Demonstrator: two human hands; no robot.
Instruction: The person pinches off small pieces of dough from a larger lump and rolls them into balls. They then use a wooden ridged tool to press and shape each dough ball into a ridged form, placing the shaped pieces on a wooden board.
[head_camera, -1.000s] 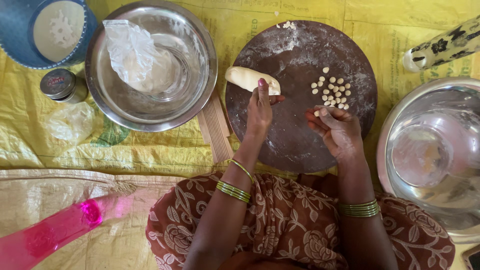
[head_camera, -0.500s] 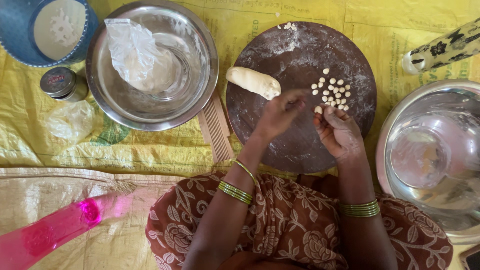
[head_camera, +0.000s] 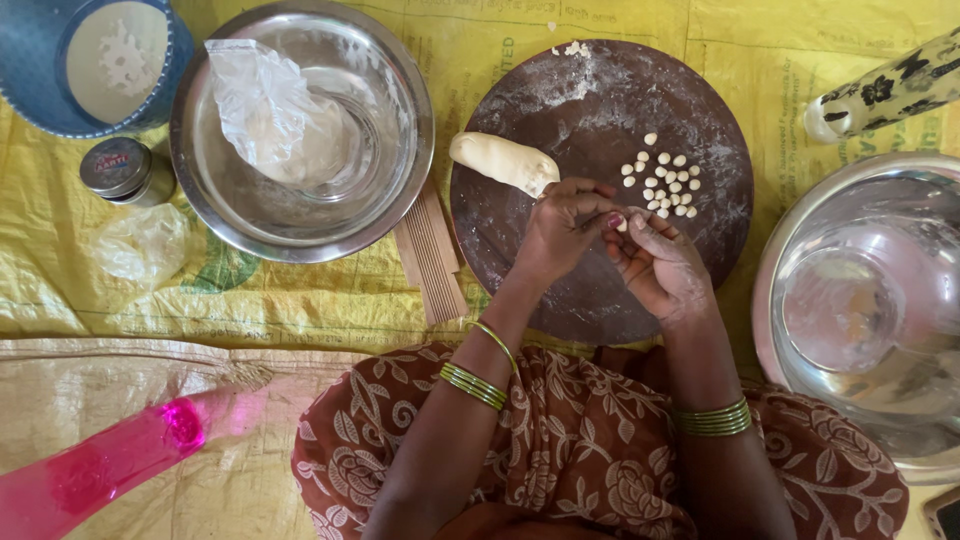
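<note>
A round dark wooden board (head_camera: 560, 290), dusted with flour, lies in front of me. On it rest a pale roll of dough (head_camera: 503, 161) at the left and several tiny dough pellets (head_camera: 668, 183) at the right. My left hand (head_camera: 562, 228) and my right hand (head_camera: 657, 265) meet over the board's middle, fingertips together, pinching a small bit of dough (head_camera: 622, 225) between them. Both wrists carry green and gold bangles.
A steel bowl (head_camera: 400, 110) with a clear plastic bag stands at the left, a ridged wooden paddle (head_camera: 430, 255) beside it. A larger steel bowl (head_camera: 800, 210) sits at the right. A small tin (head_camera: 122, 168), blue lid (head_camera: 160, 80), patterned bottle (head_camera: 885, 95) and pink bottle (head_camera: 100, 465) lie around on yellow sacking.
My left hand left the dough roll and came right to meet my right hand. Both hands now pinch a small piece together over the board.
</note>
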